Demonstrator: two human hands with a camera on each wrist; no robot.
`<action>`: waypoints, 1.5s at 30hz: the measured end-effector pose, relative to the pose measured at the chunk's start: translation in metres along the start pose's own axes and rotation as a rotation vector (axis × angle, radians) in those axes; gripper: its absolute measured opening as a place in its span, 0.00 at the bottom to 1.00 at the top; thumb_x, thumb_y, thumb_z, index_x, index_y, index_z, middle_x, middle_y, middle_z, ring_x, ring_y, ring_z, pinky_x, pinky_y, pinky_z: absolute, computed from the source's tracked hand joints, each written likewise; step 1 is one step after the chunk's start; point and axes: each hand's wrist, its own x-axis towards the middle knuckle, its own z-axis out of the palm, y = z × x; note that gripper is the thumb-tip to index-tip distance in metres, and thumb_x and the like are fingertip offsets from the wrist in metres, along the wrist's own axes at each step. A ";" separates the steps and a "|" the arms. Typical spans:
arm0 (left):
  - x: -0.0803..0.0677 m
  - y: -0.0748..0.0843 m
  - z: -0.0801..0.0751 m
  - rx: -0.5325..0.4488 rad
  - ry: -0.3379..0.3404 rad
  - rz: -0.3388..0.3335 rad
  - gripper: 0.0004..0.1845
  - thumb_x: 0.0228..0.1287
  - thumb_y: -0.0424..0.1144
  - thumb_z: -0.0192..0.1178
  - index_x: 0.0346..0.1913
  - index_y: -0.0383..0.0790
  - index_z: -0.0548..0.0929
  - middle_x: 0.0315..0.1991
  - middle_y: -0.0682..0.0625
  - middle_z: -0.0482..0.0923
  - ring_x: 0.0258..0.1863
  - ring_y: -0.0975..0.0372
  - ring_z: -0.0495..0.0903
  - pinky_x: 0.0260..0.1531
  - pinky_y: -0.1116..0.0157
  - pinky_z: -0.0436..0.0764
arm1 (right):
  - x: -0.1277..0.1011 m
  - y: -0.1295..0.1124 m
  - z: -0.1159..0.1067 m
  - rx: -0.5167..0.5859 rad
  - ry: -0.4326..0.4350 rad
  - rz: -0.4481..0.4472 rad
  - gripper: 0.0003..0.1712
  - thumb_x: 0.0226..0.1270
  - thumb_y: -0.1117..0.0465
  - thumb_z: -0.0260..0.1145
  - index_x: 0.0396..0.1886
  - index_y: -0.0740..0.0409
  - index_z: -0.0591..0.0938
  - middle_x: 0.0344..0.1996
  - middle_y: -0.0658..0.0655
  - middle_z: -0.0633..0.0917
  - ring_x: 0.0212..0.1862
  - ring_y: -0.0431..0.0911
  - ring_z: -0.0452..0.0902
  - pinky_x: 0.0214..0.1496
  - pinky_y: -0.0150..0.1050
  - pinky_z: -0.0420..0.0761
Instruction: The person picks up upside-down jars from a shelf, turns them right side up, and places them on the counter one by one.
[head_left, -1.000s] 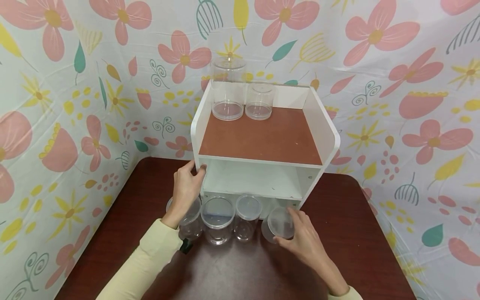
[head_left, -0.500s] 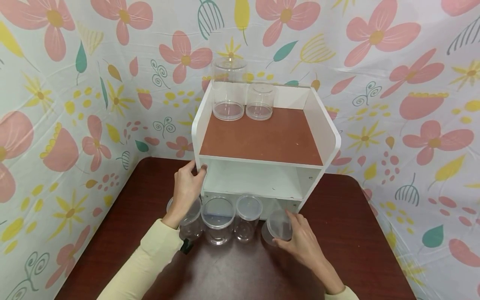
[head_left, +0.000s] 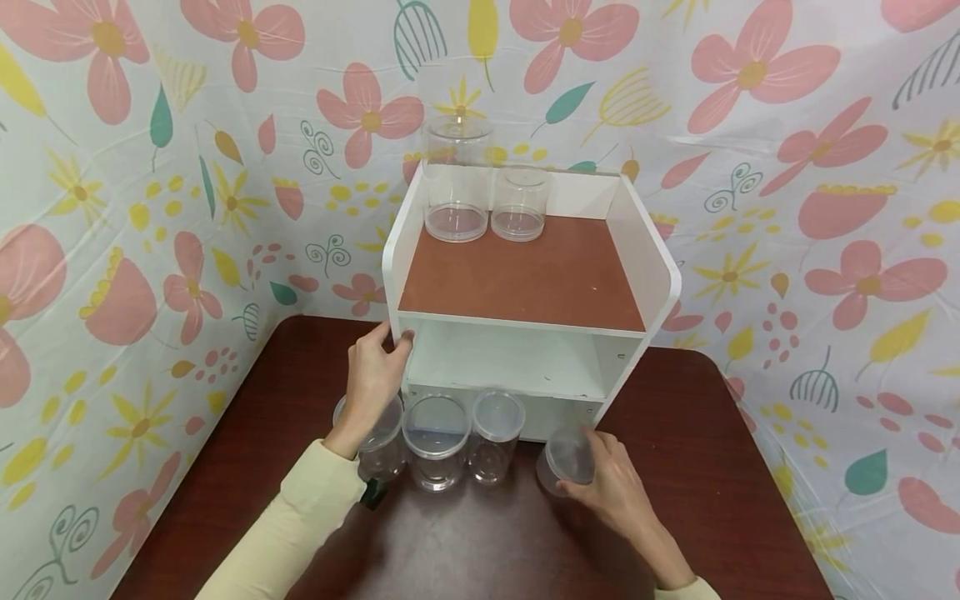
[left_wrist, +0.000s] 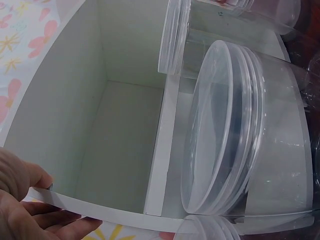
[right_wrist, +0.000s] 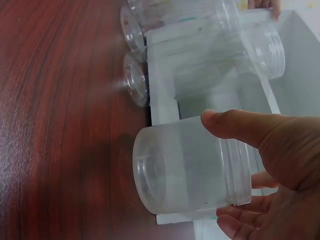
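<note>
**Right hand takes a lidded jar from the row in front of the shelf unit**

The right hand (head_left: pixel 611 487) has its thumb and fingers (right_wrist: pixel 240 127) curled round a small frosted plastic jar (head_left: pixel 566 460) with its lid on, thumb along the side facing the wrist camera and the other fingers wrapped underneath. From the wrist view the jar seems to be tipped or just clear of the dark wooden table (head_left: pixel 712 467), right in front of the lower edge of the white shelf unit (head_left: pixel 645 275); I cannot tell whether its base still touches the wood.

The left hand (head_left: pixel 375 375) grips the front left upright of the unit, thumb on the inner face and fingers round the outside, steadying it. Just below those fingers stand three more clear lidded jars (head_left: pixel 435 437) in a row, close together.

Two clear jars (head_left: pixel 483 200) already stand at the back of the brown top shelf, so the step in hand looks like the pick-up of the next jar to shelve. The next move likely calls for a lift well above the fingers' present height, clearing the shelf's front edge and setting the jar upright beside those two without knocking them.
</note>
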 end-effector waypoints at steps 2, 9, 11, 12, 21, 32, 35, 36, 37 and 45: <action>0.000 0.000 0.000 0.003 -0.001 0.000 0.10 0.74 0.40 0.61 0.48 0.38 0.87 0.19 0.49 0.75 0.16 0.59 0.70 0.17 0.63 0.67 | -0.001 0.003 0.000 -0.003 0.002 0.001 0.55 0.40 0.58 0.89 0.68 0.72 0.73 0.56 0.71 0.79 0.58 0.65 0.75 0.53 0.59 0.78; 0.000 0.000 0.000 0.005 -0.006 -0.005 0.09 0.75 0.40 0.61 0.48 0.39 0.87 0.18 0.49 0.74 0.16 0.60 0.69 0.16 0.63 0.66 | -0.004 0.012 0.000 -0.012 0.014 0.010 0.55 0.39 0.59 0.89 0.68 0.73 0.72 0.56 0.72 0.79 0.56 0.66 0.75 0.52 0.59 0.78; 0.000 0.000 0.000 0.006 -0.004 -0.005 0.09 0.74 0.40 0.61 0.48 0.39 0.87 0.18 0.50 0.74 0.16 0.60 0.69 0.17 0.63 0.66 | -0.004 0.015 0.001 -0.010 0.008 0.022 0.56 0.40 0.59 0.89 0.69 0.73 0.72 0.56 0.72 0.78 0.56 0.66 0.74 0.52 0.59 0.78; 0.000 0.000 0.000 0.006 -0.004 -0.005 0.10 0.74 0.40 0.61 0.48 0.39 0.87 0.18 0.50 0.74 0.16 0.59 0.69 0.17 0.63 0.66 | -0.004 0.016 0.001 -0.009 0.005 0.027 0.56 0.40 0.60 0.89 0.69 0.73 0.72 0.56 0.72 0.78 0.57 0.66 0.74 0.52 0.60 0.78; 0.000 -0.001 0.000 0.008 -0.001 -0.001 0.11 0.74 0.40 0.61 0.50 0.39 0.87 0.18 0.49 0.74 0.16 0.59 0.70 0.17 0.63 0.67 | -0.005 0.024 0.001 -0.012 0.004 0.053 0.55 0.40 0.61 0.89 0.68 0.74 0.72 0.56 0.73 0.78 0.56 0.67 0.73 0.52 0.60 0.77; 0.000 -0.001 0.000 0.007 -0.006 -0.008 0.11 0.75 0.40 0.61 0.53 0.41 0.87 0.17 0.50 0.73 0.15 0.60 0.69 0.16 0.64 0.66 | -0.005 0.027 -0.001 0.004 -0.018 0.070 0.54 0.42 0.62 0.88 0.68 0.76 0.71 0.58 0.76 0.77 0.57 0.69 0.73 0.53 0.61 0.76; 0.000 -0.001 0.000 0.005 -0.008 -0.009 0.11 0.75 0.40 0.61 0.53 0.40 0.87 0.17 0.50 0.73 0.15 0.60 0.69 0.16 0.63 0.66 | -0.005 0.028 -0.001 0.006 -0.018 0.069 0.54 0.42 0.63 0.88 0.68 0.77 0.71 0.58 0.76 0.77 0.57 0.69 0.73 0.53 0.61 0.76; 0.000 -0.001 0.000 0.004 -0.008 -0.009 0.11 0.75 0.40 0.61 0.53 0.40 0.87 0.17 0.50 0.73 0.15 0.60 0.69 0.16 0.63 0.66 | -0.005 0.029 -0.001 0.008 -0.018 0.068 0.54 0.42 0.63 0.88 0.68 0.77 0.71 0.58 0.77 0.77 0.57 0.69 0.73 0.53 0.61 0.76; 0.000 -0.001 0.000 0.004 -0.008 -0.009 0.11 0.75 0.40 0.61 0.52 0.40 0.87 0.17 0.50 0.73 0.15 0.60 0.69 0.16 0.63 0.66 | -0.005 0.029 0.000 0.010 -0.018 0.067 0.54 0.42 0.63 0.88 0.68 0.77 0.71 0.58 0.77 0.77 0.57 0.69 0.72 0.53 0.61 0.76; 0.000 -0.001 0.000 0.009 -0.010 -0.004 0.12 0.75 0.40 0.61 0.54 0.41 0.87 0.16 0.50 0.73 0.14 0.60 0.68 0.15 0.64 0.66 | -0.005 0.029 -0.002 0.032 -0.043 0.082 0.56 0.43 0.60 0.88 0.69 0.77 0.69 0.60 0.78 0.75 0.59 0.71 0.72 0.55 0.63 0.75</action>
